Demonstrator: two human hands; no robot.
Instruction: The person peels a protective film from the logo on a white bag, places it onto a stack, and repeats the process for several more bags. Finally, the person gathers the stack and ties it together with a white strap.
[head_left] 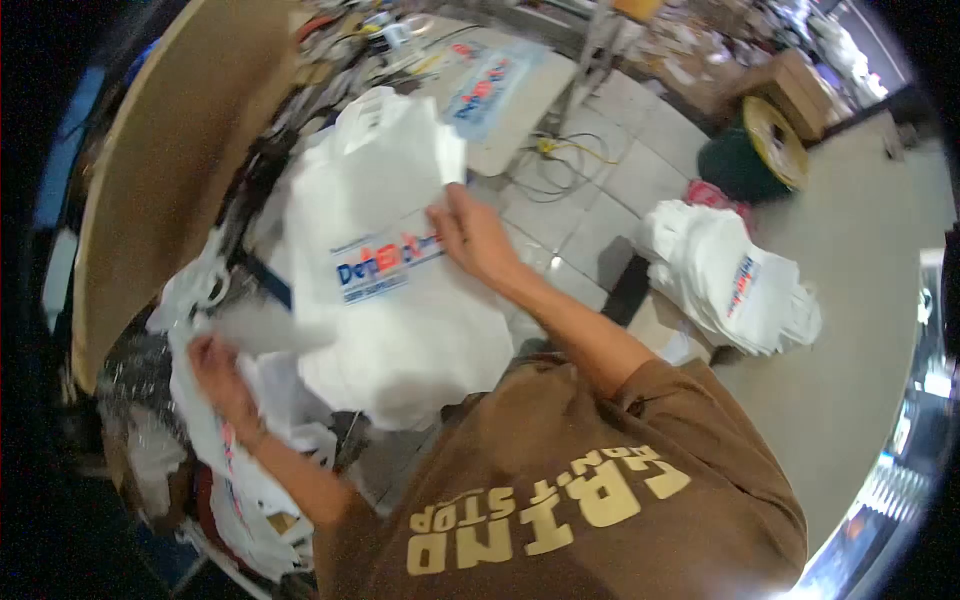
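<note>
A stack of white printed bags [405, 325] with a red and blue logo and cut-out handles lies before me. My right hand [472, 238] grips its right edge, thumb on top beside the logo. To the left, my left hand [224, 385] is blurred by motion over more white bags [255, 495] heaped low on that side. A smeared white flap [270, 333] shows right by its fingertips; I cannot tell whether the fingers hold it.
A tan board [175, 160] stands on the left. Ahead is a pale panel [520, 110] with a blue printed sheet. On the right, a pile of white bags [725, 275] rests on a grey table [860, 270], near a green spool [745, 160]. A cable [560, 165] lies on the tiled floor.
</note>
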